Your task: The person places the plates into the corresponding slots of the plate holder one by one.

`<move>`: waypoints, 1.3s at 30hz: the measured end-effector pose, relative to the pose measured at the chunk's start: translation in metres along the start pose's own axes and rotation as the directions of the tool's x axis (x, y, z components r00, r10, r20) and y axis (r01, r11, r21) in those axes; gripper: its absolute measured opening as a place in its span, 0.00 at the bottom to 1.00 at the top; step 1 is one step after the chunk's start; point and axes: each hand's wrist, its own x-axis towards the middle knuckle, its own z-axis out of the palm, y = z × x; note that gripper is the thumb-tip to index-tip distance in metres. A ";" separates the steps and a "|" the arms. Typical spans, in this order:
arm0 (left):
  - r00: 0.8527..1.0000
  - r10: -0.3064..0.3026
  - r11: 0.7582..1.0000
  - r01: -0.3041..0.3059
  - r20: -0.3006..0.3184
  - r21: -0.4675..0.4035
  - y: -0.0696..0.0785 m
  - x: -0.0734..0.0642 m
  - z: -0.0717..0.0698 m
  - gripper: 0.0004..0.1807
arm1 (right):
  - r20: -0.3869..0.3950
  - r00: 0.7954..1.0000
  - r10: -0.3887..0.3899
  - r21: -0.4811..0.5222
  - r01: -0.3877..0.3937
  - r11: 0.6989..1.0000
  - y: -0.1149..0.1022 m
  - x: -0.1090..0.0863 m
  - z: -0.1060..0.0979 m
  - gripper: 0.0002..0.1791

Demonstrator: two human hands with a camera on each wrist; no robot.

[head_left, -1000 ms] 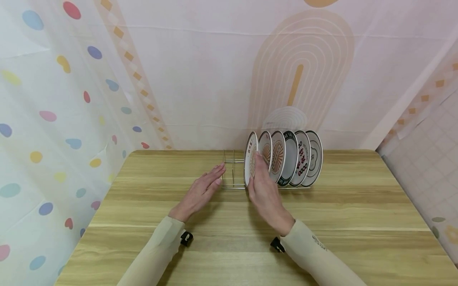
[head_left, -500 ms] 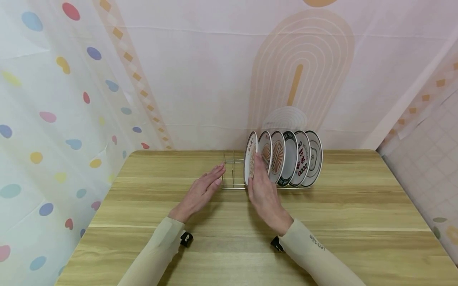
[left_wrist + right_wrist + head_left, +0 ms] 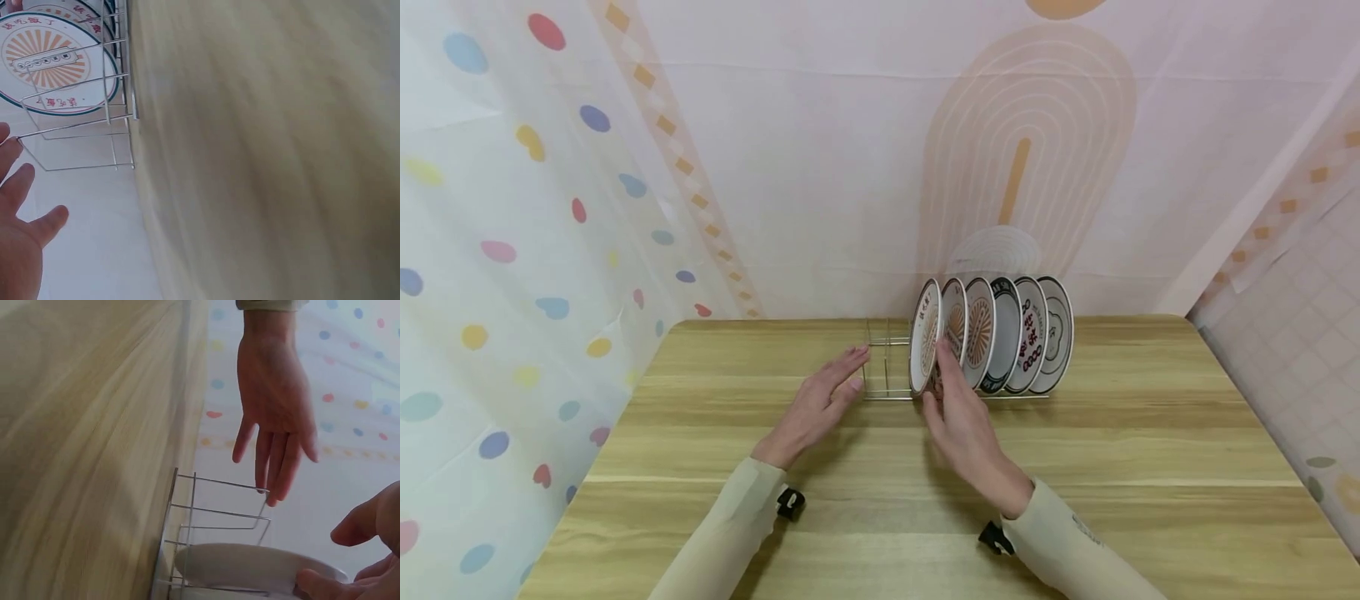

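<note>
A wire dish rack (image 3: 887,393) stands on the wooden table, with several patterned plates upright in its right part. The leftmost plate (image 3: 927,333) is white with an orange sunburst and red characters; its face shows in the left wrist view. My left hand (image 3: 812,408) is at the rack's left end, fingers extended, fingertips at the end wire. My right hand (image 3: 966,433) is beside the leftmost plate, fingers fairly straight. In the right wrist view its thumb (image 3: 357,526) stands apart from that plate (image 3: 244,565), while a finger (image 3: 319,586) is at the plate's edge.
To the right in the rack stand a dark-rimmed plate (image 3: 1004,337), a plate with red characters (image 3: 1032,333) and a plate with dark rings (image 3: 1057,337). A patterned cloth (image 3: 820,183) hangs behind the table (image 3: 880,517).
My right hand has drawn back slightly toward me and to the right, its fingertips lower on the leftmost plate. The left hand and the plates look the same. The head view has shifted a little.
</note>
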 end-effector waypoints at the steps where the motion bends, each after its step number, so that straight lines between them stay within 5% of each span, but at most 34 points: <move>1: 1.000 0.007 1.000 -0.007 -0.019 0.004 0.000 0.001 0.000 0.27 | 0.006 1.000 -0.003 0.010 0.003 1.000 0.000 -0.002 -0.003 0.40; 9: 0.984 0.004 1.000 -0.006 -0.177 -0.015 0.002 0.015 -0.004 0.20 | 0.002 1.000 0.008 0.041 -0.008 0.999 -0.007 -0.013 -0.028 0.36; 16: 0.971 -0.039 0.998 0.025 -0.238 -0.060 -0.005 0.031 -0.005 0.20 | -0.075 0.995 -0.068 -0.046 0.064 0.997 0.002 -0.023 -0.053 0.31; 26: 0.973 -0.196 0.980 0.191 -0.117 -0.057 -0.018 0.056 -0.009 0.29 | -0.196 0.970 -0.142 -0.168 0.109 0.980 0.034 -0.028 -0.086 0.29; 39: 0.961 -0.274 0.958 0.270 -0.030 -0.095 -0.021 0.054 -0.010 0.32 | -0.059 0.994 0.094 -0.245 -0.106 0.964 0.054 -0.028 -0.098 0.42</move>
